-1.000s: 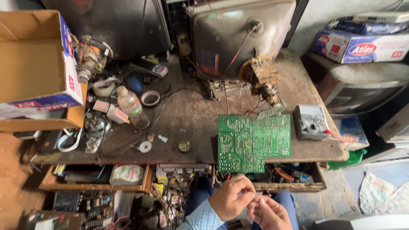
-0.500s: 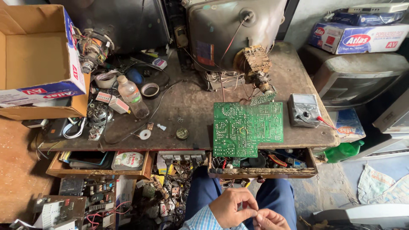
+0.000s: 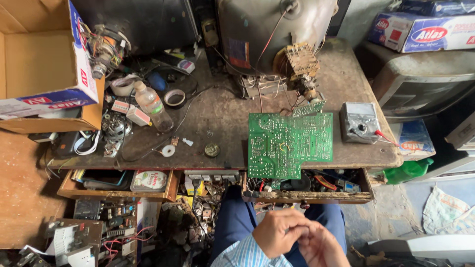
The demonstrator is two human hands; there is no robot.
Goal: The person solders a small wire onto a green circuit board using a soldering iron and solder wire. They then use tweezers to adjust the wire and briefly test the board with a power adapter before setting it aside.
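Hands together over lap, left hand and right hand fingering something unseen; grip unclear. Circuit board overhanging table, within reach.

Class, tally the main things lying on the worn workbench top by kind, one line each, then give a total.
Green circuit board: 1
Grey multimeter: 1
Clear plastic bottle: 1
Tape rolls: 2
Total: 5
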